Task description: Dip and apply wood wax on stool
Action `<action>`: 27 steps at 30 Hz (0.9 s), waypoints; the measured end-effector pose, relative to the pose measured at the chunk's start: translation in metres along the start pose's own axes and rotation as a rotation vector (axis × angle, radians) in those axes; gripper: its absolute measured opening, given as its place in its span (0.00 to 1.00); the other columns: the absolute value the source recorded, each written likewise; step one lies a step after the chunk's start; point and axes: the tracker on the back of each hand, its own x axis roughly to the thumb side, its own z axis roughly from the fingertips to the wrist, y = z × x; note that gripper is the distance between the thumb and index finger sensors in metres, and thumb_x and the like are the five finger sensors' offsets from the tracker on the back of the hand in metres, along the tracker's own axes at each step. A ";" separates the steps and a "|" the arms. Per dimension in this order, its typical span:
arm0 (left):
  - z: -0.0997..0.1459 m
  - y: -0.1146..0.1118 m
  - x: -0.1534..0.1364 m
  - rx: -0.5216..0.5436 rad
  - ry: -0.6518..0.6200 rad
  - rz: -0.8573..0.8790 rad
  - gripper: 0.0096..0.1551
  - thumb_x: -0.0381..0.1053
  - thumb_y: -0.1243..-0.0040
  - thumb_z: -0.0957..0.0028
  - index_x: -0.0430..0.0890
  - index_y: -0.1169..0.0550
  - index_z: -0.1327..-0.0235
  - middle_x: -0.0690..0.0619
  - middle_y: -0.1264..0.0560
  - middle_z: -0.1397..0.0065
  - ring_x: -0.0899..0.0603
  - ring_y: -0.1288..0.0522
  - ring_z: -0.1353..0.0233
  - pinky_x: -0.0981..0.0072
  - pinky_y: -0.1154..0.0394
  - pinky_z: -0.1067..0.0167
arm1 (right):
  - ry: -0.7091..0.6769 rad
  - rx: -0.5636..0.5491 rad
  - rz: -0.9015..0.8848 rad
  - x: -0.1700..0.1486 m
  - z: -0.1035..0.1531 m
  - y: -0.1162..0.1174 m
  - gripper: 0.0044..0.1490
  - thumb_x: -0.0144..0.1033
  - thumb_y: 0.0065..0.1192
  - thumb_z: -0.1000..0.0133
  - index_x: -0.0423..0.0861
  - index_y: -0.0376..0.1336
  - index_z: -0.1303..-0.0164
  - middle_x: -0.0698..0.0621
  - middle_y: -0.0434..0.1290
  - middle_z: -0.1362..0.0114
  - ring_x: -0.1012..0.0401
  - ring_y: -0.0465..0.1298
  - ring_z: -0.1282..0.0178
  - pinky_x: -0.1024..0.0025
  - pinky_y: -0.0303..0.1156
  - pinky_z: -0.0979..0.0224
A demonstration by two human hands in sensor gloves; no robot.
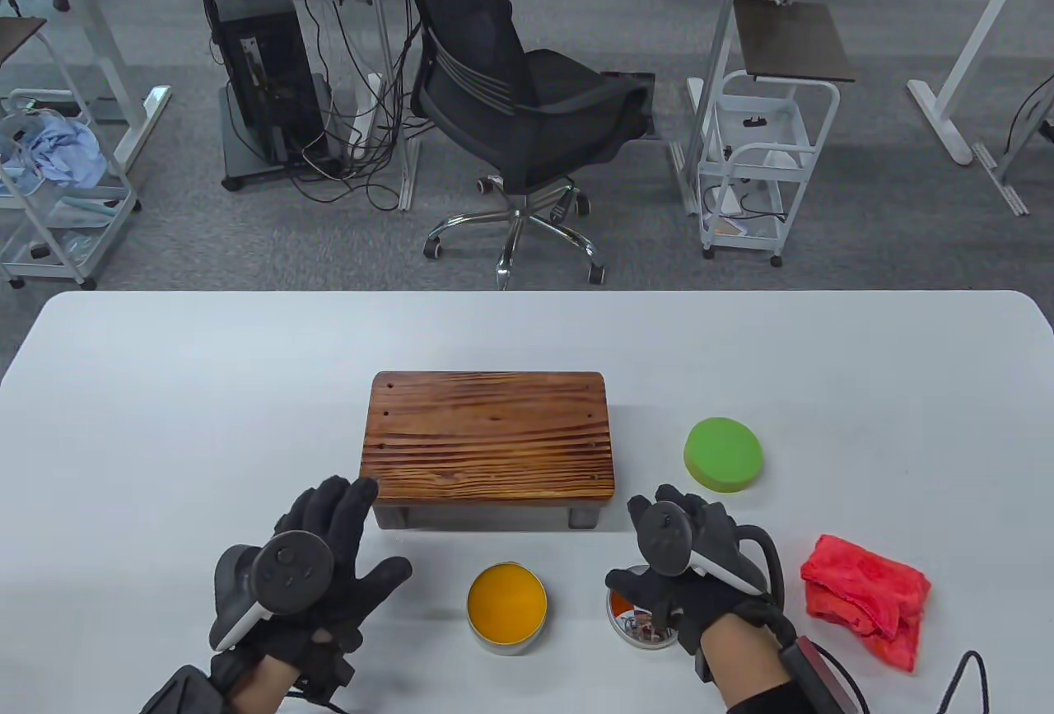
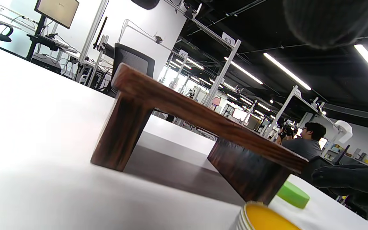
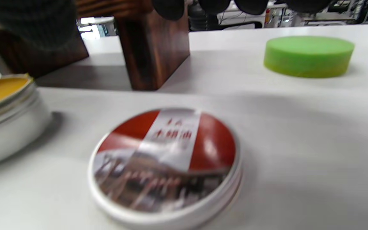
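A low wooden stool (image 1: 490, 438) (image 2: 184, 108) stands mid-table. In front of it sits an open tin of yellow wax (image 1: 506, 599) (image 2: 267, 218) (image 3: 5, 118). Its red-and-white lid (image 1: 638, 623) (image 3: 166, 163) lies flat on the table to the right of the tin. My left hand (image 1: 346, 525) is spread, fingertips at the stool's front left corner, holding nothing. My right hand (image 1: 667, 549) hovers over the lid with relaxed fingers (image 3: 168, 8), not gripping it. A round green sponge (image 1: 723, 455) (image 3: 308, 56) lies right of the stool.
A crumpled red cloth (image 1: 865, 595) lies at the right, near the front edge of the white table (image 1: 165, 434). Beyond the far edge stand a black office chair (image 1: 510, 96) and a white cart (image 1: 766, 162).
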 end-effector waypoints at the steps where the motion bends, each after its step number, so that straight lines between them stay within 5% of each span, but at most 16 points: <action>1: 0.004 -0.003 0.000 -0.006 -0.002 -0.005 0.65 0.77 0.39 0.56 0.51 0.56 0.16 0.31 0.57 0.14 0.20 0.57 0.21 0.16 0.53 0.33 | -0.010 0.018 0.010 0.004 -0.001 0.005 0.66 0.75 0.61 0.50 0.46 0.45 0.11 0.38 0.42 0.13 0.36 0.51 0.16 0.23 0.55 0.25; 14: 0.016 -0.026 0.003 -0.052 -0.025 -0.067 0.65 0.77 0.40 0.56 0.51 0.56 0.16 0.32 0.57 0.14 0.20 0.57 0.21 0.16 0.53 0.32 | -0.028 0.141 0.025 0.017 -0.014 0.045 0.63 0.73 0.63 0.49 0.45 0.46 0.15 0.39 0.44 0.14 0.39 0.53 0.17 0.27 0.57 0.25; 27: 0.015 -0.028 0.004 -0.071 -0.022 -0.066 0.65 0.77 0.40 0.56 0.51 0.56 0.16 0.32 0.56 0.14 0.20 0.57 0.21 0.17 0.53 0.32 | -0.004 0.223 0.041 0.014 -0.020 0.058 0.66 0.73 0.67 0.50 0.49 0.41 0.15 0.42 0.40 0.15 0.40 0.48 0.16 0.27 0.60 0.26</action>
